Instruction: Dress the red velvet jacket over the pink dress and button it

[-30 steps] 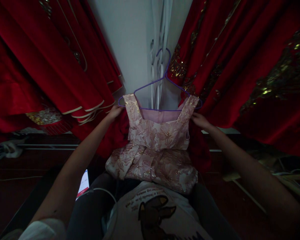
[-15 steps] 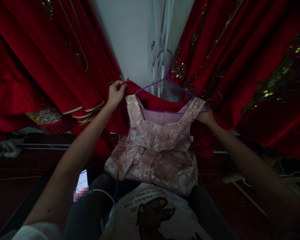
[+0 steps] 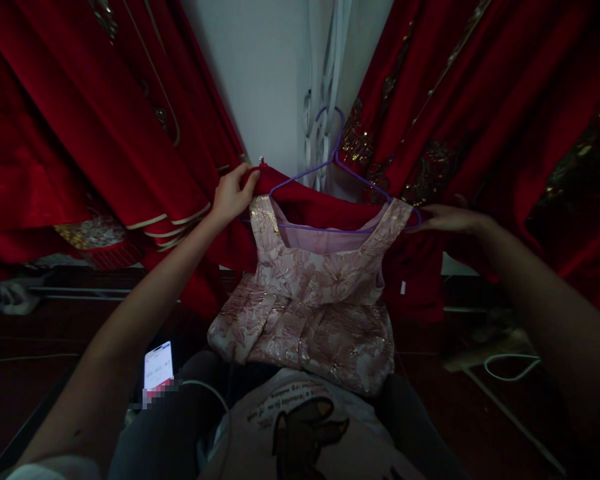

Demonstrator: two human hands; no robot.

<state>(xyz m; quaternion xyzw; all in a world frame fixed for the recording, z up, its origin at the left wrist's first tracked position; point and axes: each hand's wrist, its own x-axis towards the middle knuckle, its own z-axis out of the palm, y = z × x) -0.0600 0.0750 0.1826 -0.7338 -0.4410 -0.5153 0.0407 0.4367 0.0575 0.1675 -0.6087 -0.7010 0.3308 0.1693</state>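
A pink and gold floral brocade dress (image 3: 325,273) lies over my lap, its wide straps on a purple hanger (image 3: 339,143). Behind it, a red cloth (image 3: 310,203), probably a garment, stretches between my two hands. My left hand (image 3: 234,193) pinches its upper left corner, just beyond the left end of the hanger. At the right end of the hanger, my right hand (image 3: 447,219) has its fingers closed at the cloth's other side; its fingertips are partly hidden. A small white tag (image 3: 403,287) shows on the red cloth below that hand.
Red drapes or garments with gold sequins hang at left (image 3: 155,133) and right (image 3: 405,133). White straps (image 3: 325,80) hang against the pale wall. A lit phone (image 3: 158,367) is by my left thigh. Cables (image 3: 513,367) and a thin rod lie on the dark floor at right.
My right hand has moved outward to the right from behind the dress strap, drawing the red cloth wider and tauter. The white tag now shows on the cloth. My left hand has hardly moved.
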